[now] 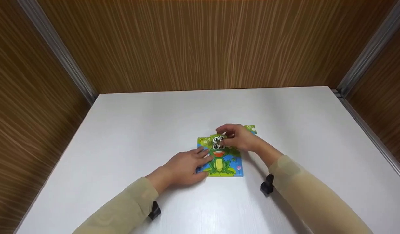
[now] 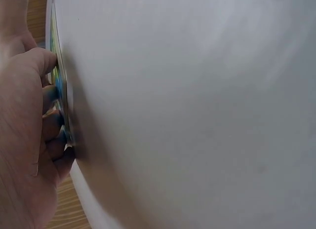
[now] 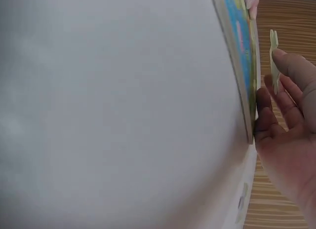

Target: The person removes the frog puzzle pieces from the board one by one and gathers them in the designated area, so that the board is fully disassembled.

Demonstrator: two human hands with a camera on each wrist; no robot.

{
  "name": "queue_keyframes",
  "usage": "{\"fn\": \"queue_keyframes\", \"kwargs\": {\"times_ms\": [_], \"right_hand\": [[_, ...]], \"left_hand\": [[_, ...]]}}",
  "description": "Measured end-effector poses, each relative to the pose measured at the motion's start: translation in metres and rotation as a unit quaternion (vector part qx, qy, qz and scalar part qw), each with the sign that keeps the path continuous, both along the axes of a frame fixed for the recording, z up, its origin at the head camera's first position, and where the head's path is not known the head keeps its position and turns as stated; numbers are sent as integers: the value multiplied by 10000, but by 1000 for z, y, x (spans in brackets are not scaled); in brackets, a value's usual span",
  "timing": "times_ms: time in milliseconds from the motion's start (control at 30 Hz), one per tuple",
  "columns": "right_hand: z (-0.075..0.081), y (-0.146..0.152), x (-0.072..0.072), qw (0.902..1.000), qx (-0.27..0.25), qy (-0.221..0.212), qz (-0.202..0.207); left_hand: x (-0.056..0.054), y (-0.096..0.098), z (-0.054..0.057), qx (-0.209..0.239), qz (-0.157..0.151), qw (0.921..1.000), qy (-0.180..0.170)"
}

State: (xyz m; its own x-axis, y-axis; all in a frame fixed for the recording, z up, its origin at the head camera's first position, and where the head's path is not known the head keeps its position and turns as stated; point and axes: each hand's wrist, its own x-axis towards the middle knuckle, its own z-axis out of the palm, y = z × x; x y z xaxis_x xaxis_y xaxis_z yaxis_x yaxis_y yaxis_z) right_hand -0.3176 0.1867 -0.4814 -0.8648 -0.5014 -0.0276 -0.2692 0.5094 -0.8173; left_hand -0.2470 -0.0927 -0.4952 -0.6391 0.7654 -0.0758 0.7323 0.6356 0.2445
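A frog jigsaw puzzle (image 1: 219, 165) with a green and blue picture lies flat on the white table. My left hand (image 1: 188, 166) rests on its left side, fingers spread over the surface and thumb along the front edge. Above the upper part of the picture, my right hand (image 1: 240, 138) pinches a puzzle piece (image 3: 274, 66) between thumb and fingers. In the right wrist view this piece appears edge-on, raised off the puzzle, while the lower fingers touch the board's edge. From the head view, a pair of frog eyes shows on the piece, just above the pair printed on the puzzle.
Another puzzle piece (image 1: 250, 128) lies on the table behind the right hand, partly hidden by it. The white tabletop (image 1: 138, 123) is bounded by wood-patterned panels (image 1: 200, 45) at the back and both sides.
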Motion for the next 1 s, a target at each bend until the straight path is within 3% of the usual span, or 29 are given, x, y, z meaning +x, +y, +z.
{"fn": "queue_keyframes", "kwargs": {"times_ms": [367,633,1000], "right_hand": [[28,29,-1,9984,20,435,-359],[26,68,-3,9949,213,478,-865],[20,111,-7,9926,314,455,-1082]], "left_hand": [[1,1,-4,-82,71,9999,56],[2,3,-7,29,69,9998,175],[4,3,-5,38,2,10000,62]]}}
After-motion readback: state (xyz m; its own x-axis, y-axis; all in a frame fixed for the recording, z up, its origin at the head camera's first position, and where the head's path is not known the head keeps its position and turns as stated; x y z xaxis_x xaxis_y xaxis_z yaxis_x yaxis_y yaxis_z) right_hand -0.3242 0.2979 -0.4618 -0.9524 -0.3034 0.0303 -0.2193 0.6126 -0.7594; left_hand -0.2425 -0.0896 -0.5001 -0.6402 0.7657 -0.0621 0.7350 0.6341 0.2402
